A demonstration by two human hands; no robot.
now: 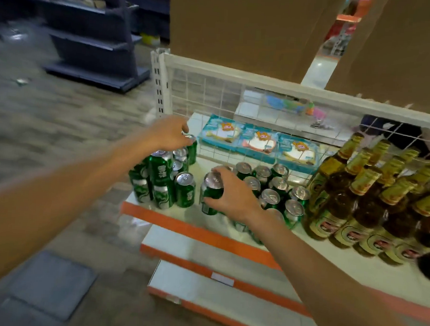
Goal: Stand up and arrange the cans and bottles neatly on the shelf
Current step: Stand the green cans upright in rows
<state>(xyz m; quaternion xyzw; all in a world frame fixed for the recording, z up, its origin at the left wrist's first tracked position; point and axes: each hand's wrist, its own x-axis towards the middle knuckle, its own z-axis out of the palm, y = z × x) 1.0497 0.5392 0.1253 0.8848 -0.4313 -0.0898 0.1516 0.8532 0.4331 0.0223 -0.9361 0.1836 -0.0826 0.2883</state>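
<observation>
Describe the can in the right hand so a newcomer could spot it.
On the orange-edged white shelf, green cans stand left of the brown bottles. The can sits in front, in the gap between two clusters. Only it has the right hand wrapped round its body.

Held both bare arms stretched forward and down, the left entering from the lower left, the right from the lower right, forearms angled toward each other. Held the left hand (171, 133) farther out, palm down, wrist nearly straight, fingertips pinching the top of a far can (192, 148). Gripped a near can (210, 190) with the right hand (233, 196), back of the hand up, thumb low on the can's side, fingers curled over its top. Held the hands apart, the left higher in view than the right.
</observation>
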